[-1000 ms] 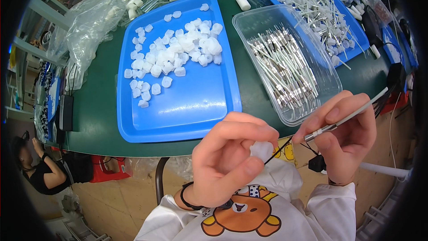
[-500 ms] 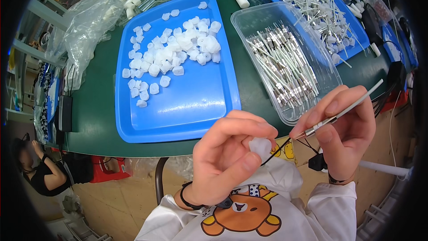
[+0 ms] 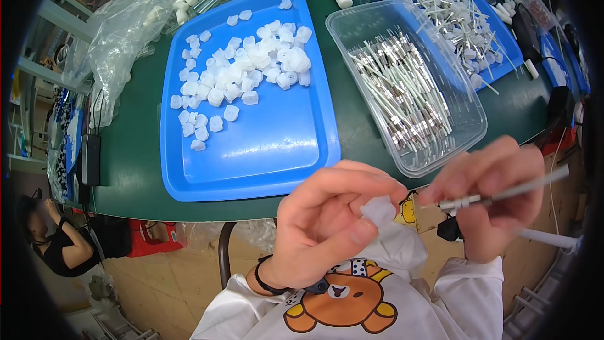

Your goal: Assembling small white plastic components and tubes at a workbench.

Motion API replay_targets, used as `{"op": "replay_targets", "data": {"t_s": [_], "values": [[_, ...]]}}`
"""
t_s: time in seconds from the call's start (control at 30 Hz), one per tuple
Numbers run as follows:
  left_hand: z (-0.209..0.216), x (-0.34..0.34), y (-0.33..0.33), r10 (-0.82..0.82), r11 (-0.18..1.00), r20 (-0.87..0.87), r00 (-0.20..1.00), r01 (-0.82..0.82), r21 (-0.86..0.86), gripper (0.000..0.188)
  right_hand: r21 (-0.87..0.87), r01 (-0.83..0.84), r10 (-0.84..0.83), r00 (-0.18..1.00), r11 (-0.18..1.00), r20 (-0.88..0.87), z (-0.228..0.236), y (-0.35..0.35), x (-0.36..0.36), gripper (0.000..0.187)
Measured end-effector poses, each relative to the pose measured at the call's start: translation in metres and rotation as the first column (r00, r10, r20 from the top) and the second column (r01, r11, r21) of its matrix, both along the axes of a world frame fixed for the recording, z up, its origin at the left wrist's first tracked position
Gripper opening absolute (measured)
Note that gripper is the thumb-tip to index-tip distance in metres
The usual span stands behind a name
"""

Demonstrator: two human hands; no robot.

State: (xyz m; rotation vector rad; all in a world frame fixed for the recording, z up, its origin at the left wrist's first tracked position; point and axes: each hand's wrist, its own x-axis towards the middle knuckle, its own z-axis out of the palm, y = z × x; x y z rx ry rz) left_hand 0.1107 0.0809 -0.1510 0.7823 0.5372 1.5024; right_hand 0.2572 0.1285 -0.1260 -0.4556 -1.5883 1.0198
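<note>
Between the thumb and fingers of my left hand [image 3: 333, 214] is a translucent white plastic cap [image 3: 379, 210]. My right hand [image 3: 497, 195] pinches a thin pale rod with a metal fitting [image 3: 464, 202], its metal end pointing toward the cap but apart from it. The right fingers are somewhat blurred. Ahead of my left hand lies a blue tray [image 3: 251, 173] with a heap of similar caps [image 3: 251, 56]. Beyond my right hand stands a clear plastic box [image 3: 418, 167] filled with similar rods [image 3: 402, 91].
At the back right, another blue tray [image 3: 503, 66] holds many rods with caps on them. White cylinders and clear tubes [image 3: 220, 1] lie along the far edge, beside a clear plastic bag [image 3: 119, 38]. A person [image 3: 63, 233] sits at the far left.
My right hand has shifted slightly right and down with the rod, which now lies closer to level. My left hand has moved a little right, still holding the cap.
</note>
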Motion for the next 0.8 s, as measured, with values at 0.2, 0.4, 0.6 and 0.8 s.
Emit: {"op": "replay_targets", "data": {"t_s": [0.2,0.4,0.6,0.8], "values": [[0.002,0.005,0.000,-0.033,0.999,0.051,0.998,0.032,0.022,0.028,0.314,-0.226,0.131,0.946,0.922,0.296,0.016,-0.004,0.019,0.043],[-0.001,0.005,-0.002,-0.042,0.999,0.122,0.992,0.039,0.027,0.027,0.420,-0.106,-0.039,0.946,0.901,0.321,0.012,-0.013,0.008,0.042],[-0.001,0.005,-0.002,-0.043,0.998,0.103,0.994,0.036,0.060,0.028,0.512,-0.052,-0.146,0.930,0.858,0.339,0.014,-0.017,0.007,0.038],[-0.002,0.005,-0.002,-0.017,0.996,0.067,0.998,0.011,0.092,0.029,0.529,-0.039,-0.162,0.931,0.848,0.328,0.012,-0.017,0.004,0.036]]}}
